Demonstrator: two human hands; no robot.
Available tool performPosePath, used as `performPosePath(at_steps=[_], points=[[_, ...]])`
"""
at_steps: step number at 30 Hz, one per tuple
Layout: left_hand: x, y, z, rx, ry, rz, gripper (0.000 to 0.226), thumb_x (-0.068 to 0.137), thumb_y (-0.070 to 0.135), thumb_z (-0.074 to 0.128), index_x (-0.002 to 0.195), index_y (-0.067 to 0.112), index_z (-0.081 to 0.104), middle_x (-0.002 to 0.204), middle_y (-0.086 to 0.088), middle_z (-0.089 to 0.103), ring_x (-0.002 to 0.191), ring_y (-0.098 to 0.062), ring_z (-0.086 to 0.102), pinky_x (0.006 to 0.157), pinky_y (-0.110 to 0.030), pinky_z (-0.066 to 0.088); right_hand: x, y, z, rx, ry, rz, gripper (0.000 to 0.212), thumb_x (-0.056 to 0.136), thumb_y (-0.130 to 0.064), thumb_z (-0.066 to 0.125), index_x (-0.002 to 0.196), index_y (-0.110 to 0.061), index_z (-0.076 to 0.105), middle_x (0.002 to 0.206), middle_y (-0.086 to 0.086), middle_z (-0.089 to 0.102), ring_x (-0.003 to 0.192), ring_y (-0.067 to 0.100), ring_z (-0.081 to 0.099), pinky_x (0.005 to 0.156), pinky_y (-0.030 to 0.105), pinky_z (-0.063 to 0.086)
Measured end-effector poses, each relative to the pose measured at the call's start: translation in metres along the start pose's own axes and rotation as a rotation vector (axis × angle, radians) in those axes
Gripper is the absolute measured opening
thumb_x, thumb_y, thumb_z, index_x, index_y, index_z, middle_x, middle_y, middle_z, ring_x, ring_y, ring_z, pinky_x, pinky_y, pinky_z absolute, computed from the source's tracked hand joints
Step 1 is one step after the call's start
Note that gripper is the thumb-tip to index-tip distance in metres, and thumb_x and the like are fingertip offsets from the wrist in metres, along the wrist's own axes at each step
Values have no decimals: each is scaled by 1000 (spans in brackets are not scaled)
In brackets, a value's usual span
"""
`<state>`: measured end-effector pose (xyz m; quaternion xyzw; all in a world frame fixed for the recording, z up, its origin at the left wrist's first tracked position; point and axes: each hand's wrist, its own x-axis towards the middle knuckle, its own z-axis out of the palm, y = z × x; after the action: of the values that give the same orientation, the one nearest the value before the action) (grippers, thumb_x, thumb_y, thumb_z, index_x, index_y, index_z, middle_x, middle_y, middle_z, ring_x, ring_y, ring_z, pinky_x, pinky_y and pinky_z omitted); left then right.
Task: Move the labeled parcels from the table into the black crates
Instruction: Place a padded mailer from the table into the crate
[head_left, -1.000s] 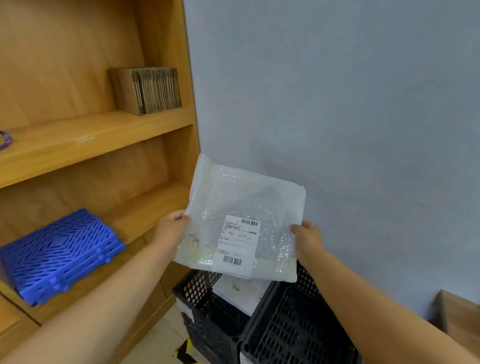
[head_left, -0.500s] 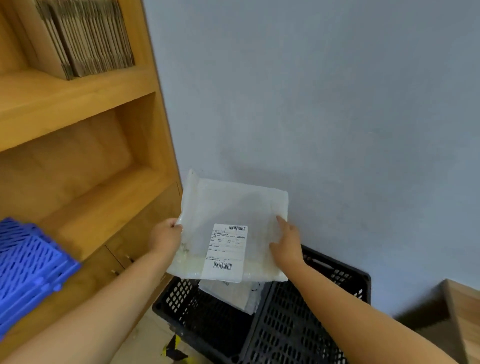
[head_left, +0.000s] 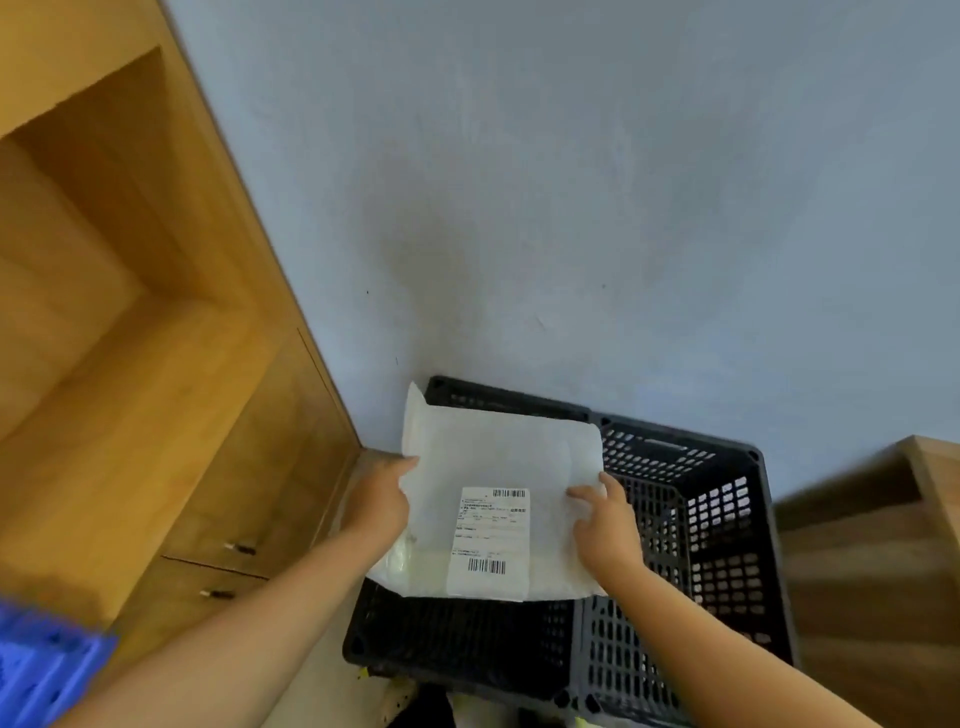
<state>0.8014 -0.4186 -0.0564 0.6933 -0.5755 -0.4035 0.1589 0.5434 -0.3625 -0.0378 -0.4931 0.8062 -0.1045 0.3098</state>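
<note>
Both hands hold a white parcel (head_left: 498, 499) (label up) over the black crate (head_left: 727, 519): left hand (head_left: 382, 501) grips its nine o'clock edge, right hand (head_left: 605, 519) pinches three o'clock.

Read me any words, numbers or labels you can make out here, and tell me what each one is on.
No text can be read.
White shipping label on the parcel: printed lines, all too small and blurred to read.
Two barcodes on that label, one at its top right and one near its bottom: bars only, any digits unreadable.
Black crate, wall and wooden cabinet: no writing visible.
</note>
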Motion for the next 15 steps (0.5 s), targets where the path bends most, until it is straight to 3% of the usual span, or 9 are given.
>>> performPosePath(at_steps=[3, 5, 7, 9, 12, 15], points=[[15, -17, 19, 100, -104, -57, 41, 93, -5, 36, 122, 13, 59, 128, -6, 50, 111, -21, 51, 88, -24, 43, 5, 14, 27, -47, -46, 81, 37, 92, -4, 46, 123, -21, 58, 156, 2, 18, 135, 28, 30, 105, 39, 40], [27, -30, 31, 118, -141, -87, 35, 94, -2, 37, 116, 13, 59, 120, -5, 54, 97, -17, 52, 72, -20, 44, 12, 21, 42, -88, -71, 100, 36, 93, -8, 48, 125, -21, 57, 156, 3, 17, 134, 29, 31, 107, 39, 39], [41, -42, 46, 161, -165, -72, 29, 95, 0, 37, 105, 19, 55, 114, -4, 55, 84, -10, 49, 58, -12, 36, 21, 26, 55, -136, -101, 99, 38, 94, -10, 47, 129, -22, 54, 157, 4, 15, 134, 29, 29, 107, 36, 37], [54, -52, 61, 221, -194, -54, 25, 96, 1, 36, 101, 22, 49, 114, -1, 54, 79, -4, 46, 54, -9, 33, 32, 30, 66, -184, -119, 88, 40, 95, -10, 45, 133, -22, 50, 157, 5, 12, 135, 29, 27, 108, 34, 35], [71, -63, 79, 301, -246, -63, 35, 96, 1, 35, 121, 15, 53, 128, -5, 49, 98, -15, 54, 75, -21, 48, 52, 35, 86, -293, -112, 30, 43, 96, -9, 42, 137, -22, 43, 158, 8, 6, 133, 30, 27, 108, 33, 35], [87, -72, 98, 475, -293, -42, 43, 95, -2, 35, 135, 7, 45, 141, -8, 36, 113, -24, 53, 91, -29, 47, 74, 36, 109, -352, -113, -35, 40, 97, -8, 42, 135, -19, 40, 157, 11, 1, 130, 31, 26, 106, 33, 36]])
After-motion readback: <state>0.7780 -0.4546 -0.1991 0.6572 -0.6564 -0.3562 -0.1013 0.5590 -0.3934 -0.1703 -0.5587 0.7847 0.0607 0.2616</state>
